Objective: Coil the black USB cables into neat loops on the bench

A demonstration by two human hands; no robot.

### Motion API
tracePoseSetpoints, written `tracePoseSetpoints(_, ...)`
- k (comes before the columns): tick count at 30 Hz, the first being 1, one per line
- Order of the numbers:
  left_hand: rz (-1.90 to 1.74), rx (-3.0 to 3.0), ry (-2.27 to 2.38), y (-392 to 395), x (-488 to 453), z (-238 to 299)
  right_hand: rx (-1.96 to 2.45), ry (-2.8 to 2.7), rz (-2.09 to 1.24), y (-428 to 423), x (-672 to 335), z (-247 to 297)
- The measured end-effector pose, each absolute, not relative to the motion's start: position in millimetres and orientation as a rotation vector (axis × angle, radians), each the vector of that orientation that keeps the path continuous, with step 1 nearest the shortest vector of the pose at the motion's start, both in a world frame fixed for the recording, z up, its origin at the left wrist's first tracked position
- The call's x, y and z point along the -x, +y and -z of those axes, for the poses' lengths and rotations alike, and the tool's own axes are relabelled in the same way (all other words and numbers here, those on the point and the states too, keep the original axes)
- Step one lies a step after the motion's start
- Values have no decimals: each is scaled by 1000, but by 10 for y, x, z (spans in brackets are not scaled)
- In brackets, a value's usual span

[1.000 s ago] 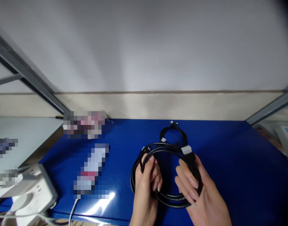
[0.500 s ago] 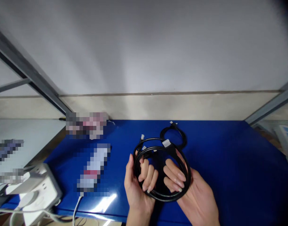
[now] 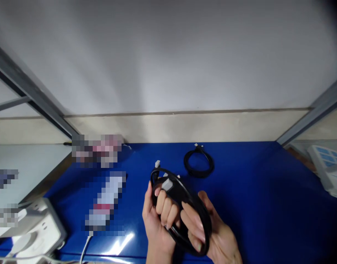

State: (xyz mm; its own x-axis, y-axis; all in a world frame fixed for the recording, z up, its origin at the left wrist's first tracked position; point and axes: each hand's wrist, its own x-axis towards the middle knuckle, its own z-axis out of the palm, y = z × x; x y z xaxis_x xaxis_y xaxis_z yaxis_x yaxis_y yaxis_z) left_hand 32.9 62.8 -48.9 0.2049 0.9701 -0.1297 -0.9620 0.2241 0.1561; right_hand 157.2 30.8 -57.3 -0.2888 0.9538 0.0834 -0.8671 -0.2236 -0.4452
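Note:
A black cable (image 3: 190,194) wound into loops is held between both hands above the blue table. My left hand (image 3: 162,216) grips the left side of the coil, fingers curled round it. On the coil's right side, my right hand (image 3: 212,229) is closed with its fingers through the loop. One cable plug with a pale cap (image 3: 167,184) lies near the left fingers; another capped plug (image 3: 157,164) sticks up at the top left of the coil. Behind the coil, pale tips show partly, and what they belong to is mostly hidden.
A second coiled black cable (image 3: 198,173) lies farther back on the blue table (image 3: 248,183). To the left are a blurred-out phone-like object (image 3: 106,201) on a white cord and a white power strip (image 3: 44,227). Grey metal posts (image 3: 308,123) flank the table.
The coil has tilted and narrowed, its right side lower. My right hand has turned and moved left and down, and the capped plug has shifted left toward the left hand. The view has shifted slightly.

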Motion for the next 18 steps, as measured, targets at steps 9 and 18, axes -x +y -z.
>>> tracePoseSetpoints(9, -1513, -36, 239, 601, -253, 436, 758, -398, -1530, 345, -1767, 600)
tracePoseSetpoints(18, -1638, -472, 650, 553, -394, 206, 1342, -1153, -677, 354, -1741, 720)
